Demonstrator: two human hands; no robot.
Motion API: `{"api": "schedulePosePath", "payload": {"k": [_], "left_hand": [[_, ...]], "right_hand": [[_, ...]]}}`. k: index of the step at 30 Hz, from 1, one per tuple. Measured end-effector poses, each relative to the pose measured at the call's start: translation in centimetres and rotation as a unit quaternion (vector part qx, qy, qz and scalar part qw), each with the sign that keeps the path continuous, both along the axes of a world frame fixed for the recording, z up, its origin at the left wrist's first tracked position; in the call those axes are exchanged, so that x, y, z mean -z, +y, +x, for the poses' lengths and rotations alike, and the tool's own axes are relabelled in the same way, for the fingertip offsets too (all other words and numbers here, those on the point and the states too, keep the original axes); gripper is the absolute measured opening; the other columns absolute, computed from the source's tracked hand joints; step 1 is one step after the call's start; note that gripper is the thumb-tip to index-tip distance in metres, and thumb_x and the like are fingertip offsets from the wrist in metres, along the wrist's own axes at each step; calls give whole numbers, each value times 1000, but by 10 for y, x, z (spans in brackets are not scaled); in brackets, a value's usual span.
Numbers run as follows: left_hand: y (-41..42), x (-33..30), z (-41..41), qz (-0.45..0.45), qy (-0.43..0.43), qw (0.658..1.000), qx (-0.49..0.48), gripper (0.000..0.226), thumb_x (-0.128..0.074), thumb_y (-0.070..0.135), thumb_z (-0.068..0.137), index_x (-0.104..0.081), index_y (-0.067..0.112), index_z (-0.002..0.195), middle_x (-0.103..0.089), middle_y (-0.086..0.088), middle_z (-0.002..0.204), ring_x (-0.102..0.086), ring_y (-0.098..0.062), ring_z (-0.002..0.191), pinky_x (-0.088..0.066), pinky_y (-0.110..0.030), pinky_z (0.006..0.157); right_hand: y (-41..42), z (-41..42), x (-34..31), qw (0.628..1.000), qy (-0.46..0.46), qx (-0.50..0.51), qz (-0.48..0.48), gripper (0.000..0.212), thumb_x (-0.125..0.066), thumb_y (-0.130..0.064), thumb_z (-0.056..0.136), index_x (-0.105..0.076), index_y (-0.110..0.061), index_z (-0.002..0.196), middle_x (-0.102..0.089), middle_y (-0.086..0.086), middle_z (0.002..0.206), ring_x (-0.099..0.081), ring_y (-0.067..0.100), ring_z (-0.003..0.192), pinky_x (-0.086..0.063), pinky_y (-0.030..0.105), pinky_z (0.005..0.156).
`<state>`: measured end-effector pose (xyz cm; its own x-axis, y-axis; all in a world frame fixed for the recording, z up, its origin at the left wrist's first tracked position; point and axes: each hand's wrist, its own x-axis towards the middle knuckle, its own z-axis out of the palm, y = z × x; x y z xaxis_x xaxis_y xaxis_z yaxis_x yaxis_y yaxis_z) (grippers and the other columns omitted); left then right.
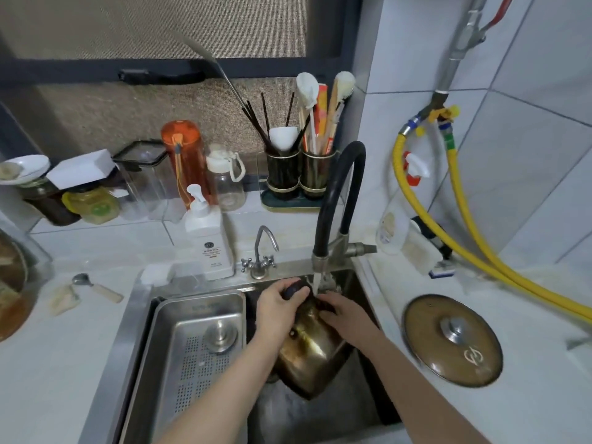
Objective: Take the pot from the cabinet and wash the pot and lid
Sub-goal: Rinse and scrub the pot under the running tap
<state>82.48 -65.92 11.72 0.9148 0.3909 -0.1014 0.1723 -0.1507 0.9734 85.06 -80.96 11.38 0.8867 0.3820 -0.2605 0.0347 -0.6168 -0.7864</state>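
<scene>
Left hand [278, 302] is seen curled around the dark handle [296, 289] of the pot [309, 349], fingers closed tight on it. Over on the other side, the right hand [344, 312] is pressed against the pot near its rim, fingers bent; whether anything is gripped there cannot be told, since the fingertips are hidden by the pot's edge. The brassy pot is held tilted inside the sink [320, 418], mouth turned up toward the tap, its base angled down toward the camera. Water is seen running from the black-hosed faucet [336, 200], right above the two hands. Just left of the pot, a steel drain tray [192, 347] is set in the sink, with a round plug resting on its perforated floor. On the white worktop [544, 395] to the right, well apart from the sink, the glass lid [452, 339] is laid flat, knob up. A white pump bottle [209, 238] is stood behind the sink beside a small second tap [261, 251]. Farther back, a utensil holder [299, 174] crammed with chopsticks and brushes is seen by the window.
</scene>
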Motion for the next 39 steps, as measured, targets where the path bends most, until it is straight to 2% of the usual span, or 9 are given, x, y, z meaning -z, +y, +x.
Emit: {"api": "schedulePosePath", "payload": {"k": [6,10,14,17,20,25,30,34,39], "left_hand": [[-21,-12,13,1,-5,998,70,22,-79,18,73,-70,28,90,-68,13,87,-64,-5,87,-47,-10,74],[-36,-18,21,-10,22,995,99,31,-79,16,73,-70,18,102,-66,9,91,-62,-8,89,-46,-11,73],[-36,-20,30,5,40,993,110,13,-78,20,74,-65,22,75,-66,11,85,-63,-8,83,-49,-15,71],[-30,-22,35,70,61,991,101,27,-78,28,74,-56,21,59,-61,3,67,-59,-11,66,-46,-22,62],[-24,-31,31,131,49,984,108,26,-77,28,74,-56,27,59,-57,12,59,-53,-1,56,-39,-8,50],[-13,-39,20,112,31,984,139,24,-75,14,77,-62,30,66,-58,12,59,-53,5,47,-37,-4,47],[-12,-35,19,106,52,980,161,20,-79,14,72,-68,25,85,-65,8,76,-57,0,64,-43,-3,57],[-17,-29,24,92,64,984,142,18,-81,15,69,-70,22,81,-64,10,72,-58,-3,65,-41,-3,55],[-23,-24,25,24,64,994,82,14,-83,12,68,-71,13,76,-64,6,67,-61,-8,65,-47,-12,63]], "right_hand": [[-10,1,0,988,-9,134,74,28,-58,-13,90,-63,-19,116,-64,0,113,-55,14,107,-39,24,95],[-21,4,-4,981,-6,165,107,28,-59,-13,89,-66,-19,115,-65,-4,100,-59,15,100,-41,22,86],[-25,5,-1,975,18,166,145,33,-56,-8,90,-64,-18,119,-67,-2,108,-60,15,106,-45,22,89],[-24,11,-3,974,31,144,174,31,-56,-7,90,-65,-21,116,-67,-2,112,-60,13,107,-46,29,99],[-20,17,-7,970,39,118,208,20,-59,-11,90,-67,-25,102,-67,-3,101,-62,11,99,-48,21,89],[-17,36,-7,980,-1,101,172,15,-61,-18,88,-67,-32,90,-66,-13,93,-61,8,93,-48,25,88],[-34,66,-5,987,-26,110,115,27,-59,-15,89,-62,-16,117,-62,-2,109,-58,16,105,-47,31,94],[-50,97,0,990,-52,119,62,36,-60,-16,88,-57,-13,124,-55,4,123,-51,20,114,-41,33,100],[-64,127,7,991,-95,92,8,26,-67,-14,83,-58,-11,108,-42,6,107,-46,22,103,-30,20,80]]}}
